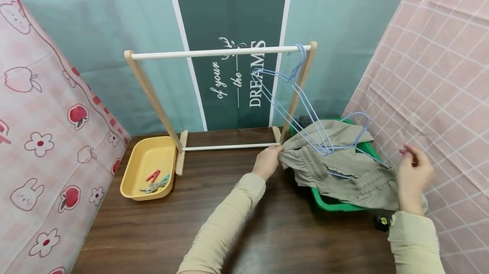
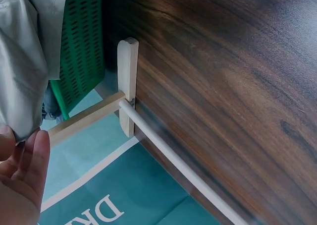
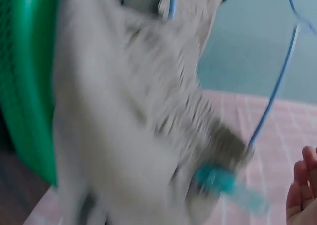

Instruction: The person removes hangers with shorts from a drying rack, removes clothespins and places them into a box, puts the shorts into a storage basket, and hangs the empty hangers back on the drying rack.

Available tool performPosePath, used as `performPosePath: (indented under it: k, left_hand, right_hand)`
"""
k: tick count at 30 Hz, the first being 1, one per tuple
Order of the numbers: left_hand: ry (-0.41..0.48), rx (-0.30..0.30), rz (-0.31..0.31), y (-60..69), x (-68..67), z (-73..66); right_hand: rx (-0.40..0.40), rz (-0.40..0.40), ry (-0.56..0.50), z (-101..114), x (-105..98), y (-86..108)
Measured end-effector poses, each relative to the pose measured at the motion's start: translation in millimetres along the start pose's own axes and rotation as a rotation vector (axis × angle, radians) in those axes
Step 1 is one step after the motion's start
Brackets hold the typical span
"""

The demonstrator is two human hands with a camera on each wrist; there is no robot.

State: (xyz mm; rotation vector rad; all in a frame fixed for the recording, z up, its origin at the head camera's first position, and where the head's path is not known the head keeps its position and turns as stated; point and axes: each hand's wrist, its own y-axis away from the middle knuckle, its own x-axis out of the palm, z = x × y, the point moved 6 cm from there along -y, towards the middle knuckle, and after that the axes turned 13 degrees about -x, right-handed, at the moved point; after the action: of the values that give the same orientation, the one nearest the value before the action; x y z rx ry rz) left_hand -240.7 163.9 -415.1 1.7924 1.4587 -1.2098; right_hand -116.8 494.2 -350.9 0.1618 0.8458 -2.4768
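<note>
A grey-beige garment with a gathered elastic waistband (image 1: 305, 161) lies over the green basket (image 1: 340, 207). My left hand (image 1: 267, 161) pinches its left edge between thumb and fingers, also seen in the left wrist view. A blue hanger (image 1: 363, 123) sits at the garment, its hook standing up and part of its frame hidden by cloth. To the garment's right, my right hand (image 1: 414, 176) is apart from the cloth with fingers loosely bent and nothing visible in them. At the waistband's end a teal clothespin (image 3: 216, 179) appears blurred in the right wrist view.
Blue hangers (image 1: 302, 91) hang from the right end of the white rod (image 1: 229, 52) on a wooden rack, overlapping the garment. At left, a yellow tray (image 1: 141, 155) holds several clothespins (image 1: 156, 185). A small black object (image 1: 381, 223) lies beside the basket. Patterned cloths enclose the table.
</note>
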Motion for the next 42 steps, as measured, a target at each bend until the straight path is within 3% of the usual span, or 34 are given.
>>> performPosePath:
  k: [3,6,10,12,14,20,26,29,34,38,42]
  left_hand:
    - [0.003,-0.009,0.003,-0.1,0.7,1.3]
    - [0.008,-0.021,0.014,-0.1,1.9,3.3]
    - [0.012,-0.036,0.038,0.3,4.5,6.7]
    - [0.014,-0.036,0.036,0.1,5.8,8.3]
    - [0.017,-0.032,0.031,-0.2,6.7,8.7]
    - [0.053,-0.033,0.031,-0.5,7.6,9.4]
    - [0.078,-0.040,0.026,0.3,7.2,9.8]
    - [0.146,-0.084,0.018,-0.9,4.5,12.0]
    - [0.269,-0.170,0.059,-3.5,1.6,14.4]
    - [0.278,-0.181,0.110,-4.9,2.3,12.4]
    - [0.249,-0.181,0.109,-5.9,1.3,11.3]
  right_hand:
    - [0.095,0.071,0.124,-17,-17,-2.6]
    - [0.110,0.311,0.267,-33,-24,-3.2]
    - [-0.033,0.675,0.350,-56,-26,1.9]
    - [-0.105,0.782,0.346,-64,-28,6.6]
    - [-0.174,0.821,0.344,-69,-31,10.0]
    - [-0.287,0.784,0.290,-70,-34,12.5]
    - [-0.287,0.783,0.362,-76,-38,9.0]
    - [-0.248,0.761,0.363,-77,-41,8.7]
    - [-0.148,0.684,0.256,-73,-48,9.2]
    - [-0.117,0.612,0.184,-61,-53,5.5]
    - [-0.101,0.534,0.117,-50,-55,-0.2]
